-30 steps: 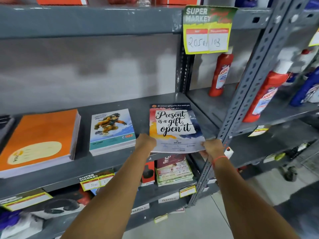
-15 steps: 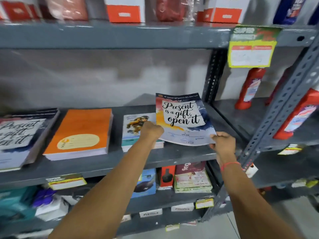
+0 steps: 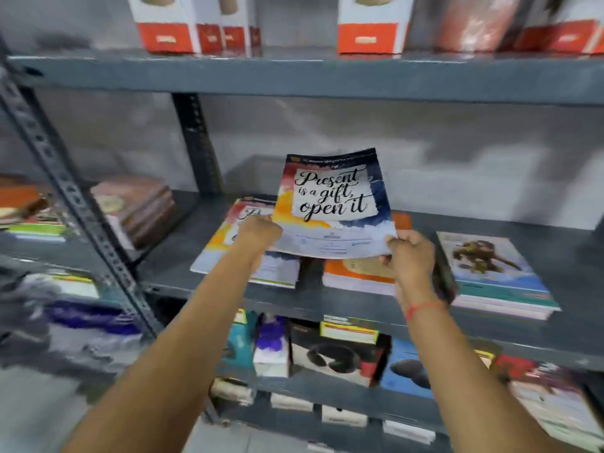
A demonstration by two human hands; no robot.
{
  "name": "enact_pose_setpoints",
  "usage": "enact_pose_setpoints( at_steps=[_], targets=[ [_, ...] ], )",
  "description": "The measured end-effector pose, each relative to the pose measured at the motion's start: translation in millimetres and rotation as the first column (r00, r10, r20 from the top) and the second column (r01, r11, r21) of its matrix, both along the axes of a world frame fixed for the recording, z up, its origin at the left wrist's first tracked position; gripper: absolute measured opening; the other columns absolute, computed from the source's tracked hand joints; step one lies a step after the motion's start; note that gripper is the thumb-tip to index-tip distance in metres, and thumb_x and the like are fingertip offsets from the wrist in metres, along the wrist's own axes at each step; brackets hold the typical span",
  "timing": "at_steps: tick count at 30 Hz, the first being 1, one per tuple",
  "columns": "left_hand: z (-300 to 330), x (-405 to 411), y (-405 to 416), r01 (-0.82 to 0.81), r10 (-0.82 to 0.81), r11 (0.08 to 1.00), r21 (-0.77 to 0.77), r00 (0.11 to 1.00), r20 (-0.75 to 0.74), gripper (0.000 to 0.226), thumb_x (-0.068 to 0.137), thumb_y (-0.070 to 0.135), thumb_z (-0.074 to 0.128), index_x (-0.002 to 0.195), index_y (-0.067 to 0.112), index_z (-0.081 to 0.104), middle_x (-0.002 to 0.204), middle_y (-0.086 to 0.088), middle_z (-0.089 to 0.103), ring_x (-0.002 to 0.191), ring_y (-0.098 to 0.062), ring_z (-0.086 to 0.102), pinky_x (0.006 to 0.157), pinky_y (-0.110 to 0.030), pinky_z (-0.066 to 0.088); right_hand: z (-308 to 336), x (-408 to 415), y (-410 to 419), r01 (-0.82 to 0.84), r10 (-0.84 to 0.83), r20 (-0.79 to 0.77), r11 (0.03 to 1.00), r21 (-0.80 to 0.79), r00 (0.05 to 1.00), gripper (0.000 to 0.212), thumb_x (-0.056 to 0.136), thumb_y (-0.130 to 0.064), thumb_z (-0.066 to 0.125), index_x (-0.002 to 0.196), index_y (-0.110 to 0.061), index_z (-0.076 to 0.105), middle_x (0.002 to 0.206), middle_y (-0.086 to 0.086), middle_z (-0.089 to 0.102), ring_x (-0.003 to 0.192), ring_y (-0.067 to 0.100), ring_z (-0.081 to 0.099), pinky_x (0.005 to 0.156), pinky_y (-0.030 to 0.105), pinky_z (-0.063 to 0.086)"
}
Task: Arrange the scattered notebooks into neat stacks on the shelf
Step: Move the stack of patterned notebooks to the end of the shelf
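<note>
I hold a thin notebook with "Present is a gift, open it" on its cover, tilted up above the grey shelf. My left hand grips its lower left corner and my right hand grips its lower right corner. Below it on the left lies a stack with the same cover. An orange notebook stack lies under the held one. A stack with a cartoon figure on its cover sits to the right.
A slotted upright post stands at the left, with brown books behind it. Red and white boxes line the shelf above. Boxed goods fill the shelf below, with yellow price labels on its edge.
I have lifted the notebook off the right end of the shelf and carried it left, past the cartoon and orange stacks. It now hangs beside the matching stack.
</note>
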State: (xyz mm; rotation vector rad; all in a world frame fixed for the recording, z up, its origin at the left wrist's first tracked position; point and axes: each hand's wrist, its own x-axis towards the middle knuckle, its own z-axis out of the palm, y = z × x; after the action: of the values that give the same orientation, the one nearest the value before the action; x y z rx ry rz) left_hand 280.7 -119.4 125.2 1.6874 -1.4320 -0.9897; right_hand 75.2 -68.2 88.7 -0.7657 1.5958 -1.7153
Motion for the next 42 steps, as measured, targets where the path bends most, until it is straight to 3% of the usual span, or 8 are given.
enact_pose_setpoints(
  at_steps=[4, 9, 16, 19, 22, 37, 39, 42],
  targets=[
    [-12, 83, -23, -0.023, 0.023, 1.0, 0.009, 0.998, 0.054, 0.032, 0.083, -0.009, 0.044, 0.059, 0.011, 0.041, 0.058, -0.005, 0.031, 0.05, -0.018, 0.026, 0.051, -0.026, 0.027, -17, 82, -22, -0.035, 0.035, -0.012, 0.998, 0.06, 0.999, 0.028, 0.086, -0.003, 0.052, 0.066, -0.022, 0.049, 0.066, 0.001, 0.054, 0.032, 0.007, 0.051, 0.04, 0.021, 0.042],
    [-38, 132, -48, -0.004, 0.003, 0.998, 0.068, 1.0, 0.016, 0.021, 0.076, -0.005, 0.049, 0.061, 0.01, 0.045, 0.066, -0.011, 0.04, 0.065, -0.023, 0.034, 0.065, -0.031, 0.033, -45, 133, -40, -0.044, 0.072, -0.156, 0.983, 0.178, 0.985, 0.014, 0.086, -0.007, 0.052, 0.074, -0.013, 0.053, 0.073, 0.008, 0.058, 0.063, 0.026, 0.058, 0.066, 0.039, 0.048],
    [-83, 154, -57, -0.033, 0.015, 0.994, 0.102, 0.984, 0.178, 0.037, 0.076, 0.015, 0.058, 0.113, 0.021, 0.056, 0.131, -0.014, 0.045, 0.124, -0.035, 0.039, 0.105, -0.04, 0.032, -85, 142, -36, 0.006, 0.114, -0.423, 0.962, 0.273, 0.899, 0.01, 0.087, -0.019, 0.056, 0.083, -0.01, 0.053, 0.075, 0.007, 0.052, 0.075, 0.023, 0.046, 0.056, 0.019, 0.03],
    [-99, 162, -52, -0.002, 0.002, 1.0, 0.001, 0.973, -0.232, 0.053, 0.086, 0.014, 0.057, 0.137, 0.017, 0.042, 0.135, 0.003, 0.041, 0.124, -0.019, 0.042, 0.102, -0.031, 0.033, -86, 141, -35, -0.054, 0.11, -0.289, 0.979, 0.195, 0.951, 0.045, 0.09, -0.024, 0.055, 0.131, -0.009, 0.046, 0.129, 0.008, 0.052, 0.113, 0.021, 0.052, 0.095, 0.025, 0.039],
    [-113, 160, -45, -0.013, 0.03, 0.999, 0.041, 0.882, -0.47, 0.05, 0.094, 0.033, 0.044, 0.141, 0.019, 0.035, 0.144, 0.007, 0.038, 0.131, -0.014, 0.037, 0.111, -0.032, 0.026, -84, 143, -38, -0.196, 0.201, -0.027, 0.972, 0.13, 0.979, 0.066, 0.089, -0.05, 0.042, 0.146, -0.024, 0.022, 0.154, -0.007, 0.025, 0.139, 0.01, 0.024, 0.109, 0.028, 0.02],
    [-124, 161, -54, -0.035, 0.059, 0.998, 0.057, 0.861, -0.505, 0.041, 0.088, 0.054, 0.04, 0.121, 0.037, 0.059, 0.132, 0.003, 0.058, 0.116, -0.015, 0.058, 0.102, -0.039, 0.041, -85, 139, -69, -0.379, 0.381, 0.0, 0.921, 0.095, 0.925, 0.092, 0.066, -0.076, 0.032, 0.146, -0.036, 0.012, 0.156, -0.013, 0.016, 0.131, -0.002, 0.018, 0.108, 0.028, 0.013],
    [-119, 166, -62, 0.02, 0.031, 0.997, 0.079, 0.807, -0.59, 0.045, 0.086, 0.06, 0.04, 0.121, 0.037, 0.058, 0.128, 0.009, 0.06, 0.106, -0.007, 0.062, 0.087, -0.027, 0.045, -84, 137, -75, -0.405, 0.401, 0.061, 0.911, 0.078, 0.914, 0.093, 0.064, -0.079, 0.036, 0.144, -0.036, 0.023, 0.153, -0.01, 0.028, 0.139, 0.009, 0.024, 0.117, 0.04, 0.017],
    [-118, 168, -74, 0.111, -0.04, 0.991, 0.081, 0.798, -0.602, 0.066, 0.081, 0.07, 0.034, 0.134, 0.032, 0.044, 0.137, 0.004, 0.052, 0.12, -0.016, 0.053, 0.101, -0.035, 0.04, -81, 136, -80, -0.46, 0.453, 0.116, 0.886, 0.052, 0.884, 0.059, 0.067, -0.077, 0.038, 0.115, -0.048, 0.055, 0.12, -0.021, 0.061, 0.125, 0.013, 0.046, 0.113, 0.045, 0.029]
  ],
)
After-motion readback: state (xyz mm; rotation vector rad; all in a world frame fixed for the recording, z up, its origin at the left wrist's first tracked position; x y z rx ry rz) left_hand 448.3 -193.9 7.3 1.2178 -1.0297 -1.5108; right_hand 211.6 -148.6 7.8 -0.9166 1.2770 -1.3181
